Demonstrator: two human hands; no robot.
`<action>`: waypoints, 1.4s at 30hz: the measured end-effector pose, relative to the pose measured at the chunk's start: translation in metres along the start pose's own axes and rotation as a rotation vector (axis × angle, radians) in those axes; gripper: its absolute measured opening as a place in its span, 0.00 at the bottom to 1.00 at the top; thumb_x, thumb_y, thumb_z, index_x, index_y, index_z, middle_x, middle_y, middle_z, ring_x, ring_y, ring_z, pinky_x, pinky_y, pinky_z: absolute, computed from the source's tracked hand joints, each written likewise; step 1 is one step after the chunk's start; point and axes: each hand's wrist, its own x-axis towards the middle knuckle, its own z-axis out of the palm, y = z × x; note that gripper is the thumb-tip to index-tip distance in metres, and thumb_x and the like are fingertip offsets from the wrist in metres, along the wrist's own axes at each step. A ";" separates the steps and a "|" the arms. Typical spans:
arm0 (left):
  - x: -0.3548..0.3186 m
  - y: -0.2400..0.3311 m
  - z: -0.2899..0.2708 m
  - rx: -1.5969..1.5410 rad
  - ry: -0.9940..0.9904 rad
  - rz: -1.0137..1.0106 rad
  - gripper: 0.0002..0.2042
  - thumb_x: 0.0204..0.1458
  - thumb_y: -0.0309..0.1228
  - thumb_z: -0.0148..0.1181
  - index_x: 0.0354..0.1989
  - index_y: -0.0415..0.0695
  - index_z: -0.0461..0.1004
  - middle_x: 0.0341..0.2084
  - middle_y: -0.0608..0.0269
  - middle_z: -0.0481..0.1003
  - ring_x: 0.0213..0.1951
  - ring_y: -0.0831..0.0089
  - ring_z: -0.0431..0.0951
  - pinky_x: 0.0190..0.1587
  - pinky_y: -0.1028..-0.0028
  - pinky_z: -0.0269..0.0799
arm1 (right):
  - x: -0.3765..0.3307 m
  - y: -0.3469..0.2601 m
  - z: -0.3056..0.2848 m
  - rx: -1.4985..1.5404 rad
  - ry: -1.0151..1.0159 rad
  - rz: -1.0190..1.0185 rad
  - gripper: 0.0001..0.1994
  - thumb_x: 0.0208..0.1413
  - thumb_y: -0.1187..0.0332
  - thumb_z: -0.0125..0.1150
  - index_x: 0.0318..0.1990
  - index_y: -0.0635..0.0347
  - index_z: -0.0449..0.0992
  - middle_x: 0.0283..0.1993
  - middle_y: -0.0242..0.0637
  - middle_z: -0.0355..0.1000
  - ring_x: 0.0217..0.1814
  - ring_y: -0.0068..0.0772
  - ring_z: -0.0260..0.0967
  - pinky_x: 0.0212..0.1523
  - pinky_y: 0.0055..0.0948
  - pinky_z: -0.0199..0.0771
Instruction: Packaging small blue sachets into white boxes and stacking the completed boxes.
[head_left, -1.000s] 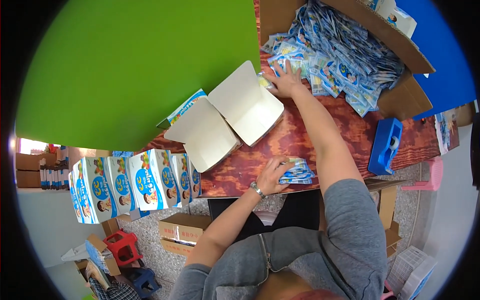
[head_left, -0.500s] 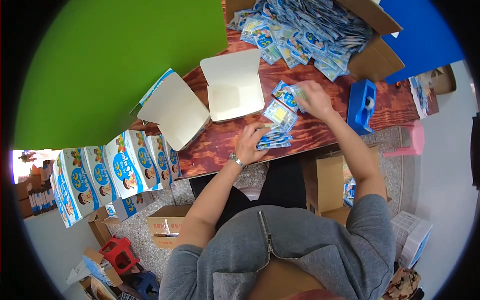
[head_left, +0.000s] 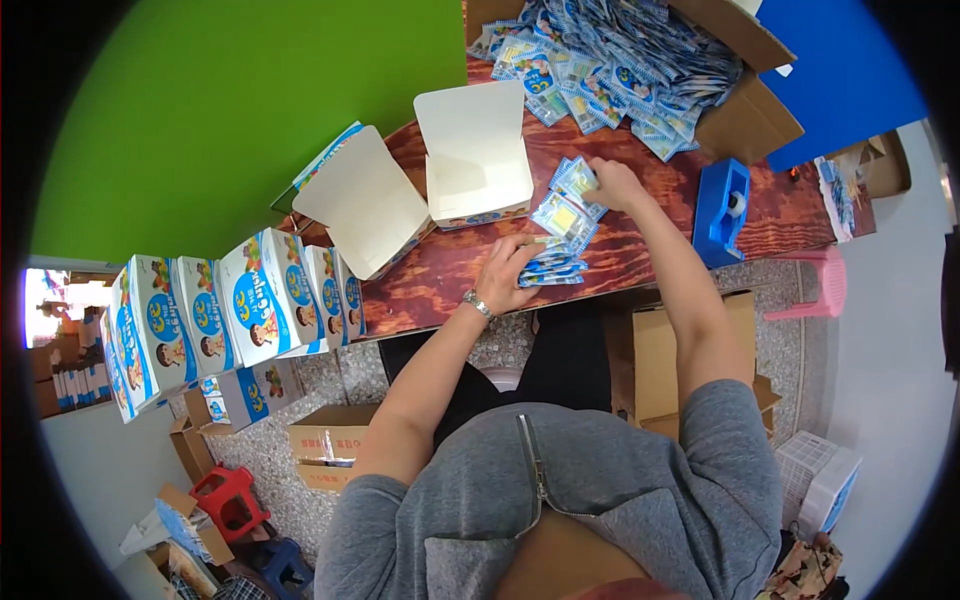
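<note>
Small blue-and-clear sachets lie in an overlapping row [head_left: 556,268] on the red-brown wood-grain table [head_left: 400,300]. My left hand [head_left: 508,274] grips the near end of this row, its thumb and fingers closed at the packets' left edge. At the far end, my right hand [head_left: 617,186] pinches a sachet [head_left: 574,180] between thumb and fingers. Between the hands lies another sachet [head_left: 560,216] with a pale yellow square. Behind my left hand stands an open white-lined box [head_left: 478,180] with its lid up. A second open box [head_left: 365,205] leans to its left.
A large carton [head_left: 750,115] spills a heap of sachets [head_left: 620,65] onto the far table. A blue tape dispenser [head_left: 722,215] stands at the right. Closed printed boxes [head_left: 245,300] line the left end. Below are an open carton [head_left: 665,350] and a pink stool [head_left: 822,285].
My right hand has moved slightly left and lowered a sachet onto the far end of the row. My left hand stays at the near end. The whole view has shifted a little.
</note>
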 end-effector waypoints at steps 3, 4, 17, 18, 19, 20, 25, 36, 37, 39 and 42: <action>-0.001 0.001 0.000 -0.006 0.021 0.010 0.31 0.31 0.24 0.72 0.52 0.44 0.74 0.49 0.52 0.72 0.51 0.50 0.73 0.51 0.59 0.72 | 0.003 -0.005 0.003 -0.166 0.044 0.081 0.33 0.39 0.61 0.75 0.55 0.59 0.69 0.46 0.52 0.77 0.51 0.51 0.76 0.52 0.45 0.74; -0.001 0.001 0.000 -0.002 0.020 0.012 0.31 0.31 0.24 0.72 0.52 0.43 0.74 0.49 0.52 0.73 0.51 0.50 0.73 0.51 0.59 0.73 | 0.002 -0.005 0.000 -0.043 0.055 0.072 0.33 0.39 0.62 0.76 0.55 0.60 0.69 0.46 0.52 0.77 0.50 0.50 0.76 0.52 0.44 0.75; 0.000 0.004 -0.002 -0.015 0.002 0.011 0.31 0.31 0.24 0.74 0.51 0.43 0.74 0.48 0.53 0.73 0.51 0.51 0.74 0.52 0.59 0.73 | -0.033 -0.053 0.014 -0.005 -0.128 -0.122 0.33 0.42 0.57 0.73 0.54 0.62 0.69 0.45 0.56 0.77 0.50 0.56 0.76 0.50 0.48 0.76; 0.000 0.004 -0.003 -0.015 0.000 0.013 0.31 0.31 0.24 0.74 0.51 0.43 0.74 0.48 0.53 0.73 0.51 0.51 0.74 0.52 0.59 0.73 | -0.026 -0.049 0.012 0.018 -0.202 -0.119 0.31 0.42 0.57 0.72 0.53 0.62 0.69 0.45 0.56 0.77 0.50 0.56 0.76 0.51 0.49 0.76; 0.001 0.004 -0.003 -0.014 0.001 0.011 0.31 0.31 0.25 0.73 0.51 0.43 0.74 0.48 0.53 0.73 0.51 0.51 0.74 0.52 0.59 0.73 | -0.017 -0.043 0.008 0.064 -0.198 -0.110 0.30 0.43 0.57 0.72 0.53 0.61 0.69 0.45 0.56 0.77 0.50 0.56 0.76 0.51 0.49 0.76; 0.001 0.005 -0.003 -0.024 0.004 0.006 0.31 0.31 0.25 0.73 0.51 0.42 0.75 0.48 0.53 0.73 0.50 0.51 0.74 0.52 0.59 0.73 | -0.007 -0.035 0.002 0.106 -0.162 -0.104 0.29 0.43 0.57 0.71 0.52 0.59 0.69 0.45 0.56 0.77 0.50 0.55 0.76 0.50 0.50 0.76; 0.003 0.005 -0.003 -0.021 0.012 0.002 0.30 0.32 0.25 0.73 0.51 0.41 0.75 0.48 0.52 0.73 0.50 0.51 0.74 0.52 0.60 0.72 | 0.086 -0.011 -0.017 -0.064 0.132 -0.185 0.21 0.47 0.61 0.67 0.48 0.59 0.75 0.54 0.53 0.73 0.56 0.54 0.72 0.54 0.46 0.75; 0.002 0.002 -0.002 -0.047 -0.003 -0.023 0.32 0.30 0.24 0.73 0.52 0.41 0.74 0.48 0.51 0.72 0.51 0.50 0.74 0.53 0.60 0.72 | 0.044 -0.024 -0.010 0.001 -0.086 -0.229 0.25 0.48 0.60 0.64 0.53 0.65 0.71 0.48 0.56 0.76 0.51 0.55 0.76 0.51 0.46 0.76; 0.002 0.002 -0.002 -0.047 -0.003 -0.024 0.32 0.30 0.24 0.73 0.52 0.41 0.74 0.48 0.51 0.72 0.51 0.50 0.74 0.53 0.60 0.72 | 0.022 -0.024 -0.005 0.015 -0.018 -0.275 0.26 0.48 0.60 0.65 0.54 0.64 0.71 0.47 0.56 0.77 0.51 0.55 0.76 0.51 0.47 0.76; 0.002 0.002 -0.002 -0.057 -0.004 -0.021 0.31 0.30 0.24 0.73 0.51 0.41 0.74 0.48 0.51 0.72 0.51 0.51 0.74 0.53 0.60 0.72 | -0.010 -0.021 0.001 0.076 0.165 -0.516 0.27 0.48 0.59 0.66 0.54 0.64 0.72 0.46 0.54 0.78 0.49 0.55 0.77 0.50 0.45 0.76; 0.001 0.002 0.000 -0.048 0.016 -0.008 0.31 0.31 0.24 0.73 0.51 0.41 0.74 0.48 0.52 0.73 0.51 0.51 0.74 0.53 0.60 0.72 | -0.036 -0.014 0.005 0.368 0.048 -0.236 0.26 0.48 0.59 0.67 0.53 0.65 0.74 0.48 0.53 0.77 0.51 0.52 0.76 0.53 0.44 0.75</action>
